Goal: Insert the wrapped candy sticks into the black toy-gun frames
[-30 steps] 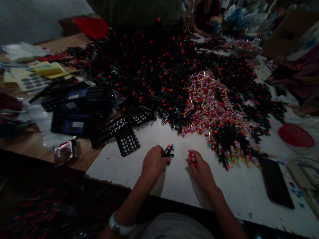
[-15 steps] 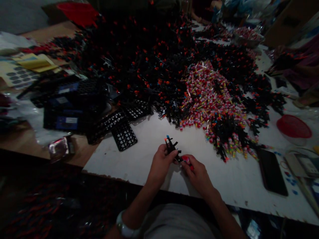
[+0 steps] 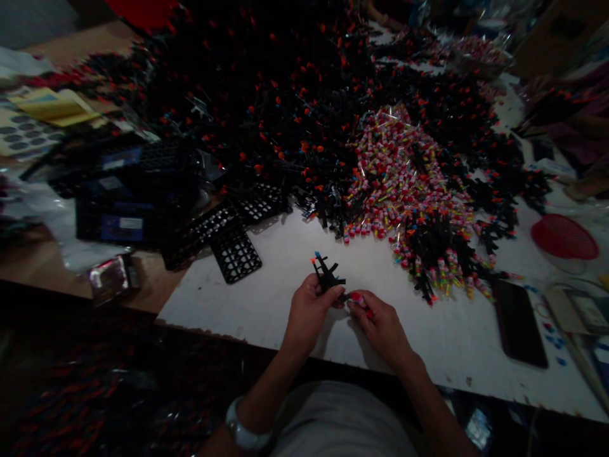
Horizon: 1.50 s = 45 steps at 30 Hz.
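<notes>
head-worn view, facing forward and down, close over white table (image 3: 285,304)

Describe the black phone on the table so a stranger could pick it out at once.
Start from the white table with its big heap of black and orange parts. Follow the near edge to the person's right, past the right hand. The phone lies flat there, just below the pile of pink and yellow sweets: a plain, smooth dark slab, unlike the spiky loose parts nearby.
</notes>
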{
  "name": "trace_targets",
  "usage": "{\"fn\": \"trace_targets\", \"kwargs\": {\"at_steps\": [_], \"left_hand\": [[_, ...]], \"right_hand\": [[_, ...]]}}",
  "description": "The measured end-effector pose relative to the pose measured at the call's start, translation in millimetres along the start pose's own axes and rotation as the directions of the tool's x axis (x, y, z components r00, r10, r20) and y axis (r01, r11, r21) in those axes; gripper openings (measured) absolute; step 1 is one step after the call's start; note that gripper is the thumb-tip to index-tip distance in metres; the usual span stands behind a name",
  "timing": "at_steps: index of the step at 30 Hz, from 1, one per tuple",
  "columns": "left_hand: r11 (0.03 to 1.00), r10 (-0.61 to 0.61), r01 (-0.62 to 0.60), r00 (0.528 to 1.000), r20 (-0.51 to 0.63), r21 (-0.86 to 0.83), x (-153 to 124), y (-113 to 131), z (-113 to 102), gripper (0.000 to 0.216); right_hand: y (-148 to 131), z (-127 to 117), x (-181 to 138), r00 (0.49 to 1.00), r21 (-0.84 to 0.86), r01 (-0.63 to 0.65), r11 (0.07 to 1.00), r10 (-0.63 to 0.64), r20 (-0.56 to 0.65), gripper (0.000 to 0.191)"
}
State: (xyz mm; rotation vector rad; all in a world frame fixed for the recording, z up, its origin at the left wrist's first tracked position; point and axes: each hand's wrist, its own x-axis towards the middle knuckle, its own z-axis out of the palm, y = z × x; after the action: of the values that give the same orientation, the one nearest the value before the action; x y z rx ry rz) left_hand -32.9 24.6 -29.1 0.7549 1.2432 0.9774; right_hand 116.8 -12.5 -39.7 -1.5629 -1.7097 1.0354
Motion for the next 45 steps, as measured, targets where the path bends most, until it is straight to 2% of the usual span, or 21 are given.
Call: {"fn": "trace_targets", "kwargs": {"at_steps": [5, 10, 14, 19, 21, 25, 27, 30, 33, 36, 39, 41, 43, 45], "left_hand": [[0.999, 0.041, -0.041, 0.999, -0.026, 0.002, -2, -1, 1, 0.024], [0.998, 0.055, -0.056, 0.997, -0.044, -0.022, -4, 2, 3, 0.023], [0.997, 0.064, -0.066, 0.997, -0.036, -0.045, -6, 4, 5, 0.023], [0.989, 0.082, -0.073, 0.995, 0.062, -0.127, -5, 1, 1, 0.027], [0.986, 0.094, -0.082, 0.992, 0.079, -0.145, -4, -1, -1, 0.027], [0.987, 0.088, -0.086, 0.996, 0.009, -0.135, -4, -5, -3, 0.023], [0.992, 0.067, -0.067, 0.998, -0.009, -0.108, -3, -4, -2, 0.023], [0.999, 0.032, -0.03, 0.999, 0.04, -0.036, -1, 0, 0, 0.026], [0.999, -0.019, 0.02, 0.998, 0.06, -0.026, 2, 4, 2, 0.029], [0.995, -0.054, 0.055, 0.998, 0.022, -0.084, 0, 5, 5, 0.028], [0.991, -0.037, 0.035, 0.999, -0.013, -0.127, -3, 4, 10, 0.027], [0.993, -0.025, 0.023, 1.0, -0.017, -0.112, -5, 2, 14, 0.027], [0.996, -0.025, 0.024, 1.0, -0.014, -0.087, -6, -2, 17, 0.029], [0.998, -0.025, 0.025, 1.0, -0.006, -0.062, -6, -4, 19, 0.03]], "right_hand": [[-1, -2, 1, 0.999, 0.042, -0.033, 0.999, 0.032, 0.02, 0.022], [2, -3, 0, 0.987, 0.177, -0.134, 0.975, 0.115, 0.111, 0.029], [2, -4, 0, 0.983, 0.196, -0.16, 0.967, 0.139, 0.119, 0.03], [-6, -3, -1, 0.957, 0.324, -0.253, 0.912, 0.187, 0.222, 0.029], [-8, 1, -1, 0.962, 0.336, -0.232, 0.913, 0.164, 0.217, 0.026], [-10, 8, 0, 0.99, 0.213, -0.111, 0.971, 0.088, 0.115, 0.02], [-9, 5, 1, 0.99, 0.163, -0.098, 0.982, 0.08, 0.114, 0.021], [-9, -4, 3, 0.989, 0.105, -0.115, 0.988, 0.104, 0.108, 0.023], [-7, -9, 4, 0.992, -0.026, -0.119, 0.993, 0.119, -0.033, 0.026], [-2, -5, 4, 0.985, -0.23, -0.044, 0.972, 0.004, -0.172, 0.026], [4, 4, 3, 0.954, -0.382, 0.115, 0.917, -0.209, -0.213, 0.021], [6, 11, 1, 0.93, -0.426, 0.186, 0.885, -0.298, -0.213, 0.022], [8, 15, 0, 0.926, -0.435, 0.182, 0.882, -0.303, -0.226, 0.024], [11, 12, 0, 0.942, -0.411, 0.146, 0.9, -0.253, -0.219, 0.023]]}}
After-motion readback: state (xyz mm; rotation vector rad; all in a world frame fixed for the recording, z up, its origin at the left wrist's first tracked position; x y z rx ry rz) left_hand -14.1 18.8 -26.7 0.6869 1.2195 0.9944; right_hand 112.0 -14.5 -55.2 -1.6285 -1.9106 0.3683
